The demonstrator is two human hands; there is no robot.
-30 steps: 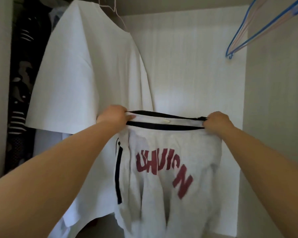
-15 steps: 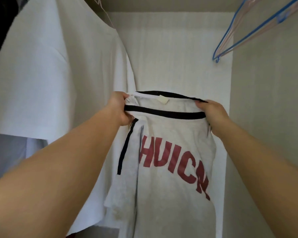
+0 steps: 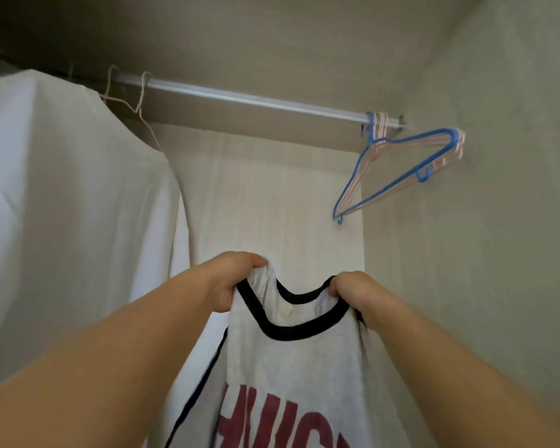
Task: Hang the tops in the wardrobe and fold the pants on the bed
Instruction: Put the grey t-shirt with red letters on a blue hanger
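Note:
I hold up a grey sleeveless top (image 3: 291,367) with black trim and red letters, inside the wardrobe. My left hand (image 3: 230,279) grips its left shoulder strap and my right hand (image 3: 353,289) grips the right one, so the black neckline sags between them. Above runs the silver hanging rail (image 3: 256,100). Several empty blue and pink hangers (image 3: 398,169) hang bunched at the rail's right end, up and to the right of my right hand.
A white t-shirt (image 3: 72,205) hangs on a wire hanger at the left, close beside my left arm. The wardrobe's right side wall (image 3: 482,221) stands close to my right arm. Bare rail lies between the white shirt and the hangers.
The view has tilted up, bringing the rail and hangers into sight. My hands have come closer together, so the stretched neckline now sags in a curve.

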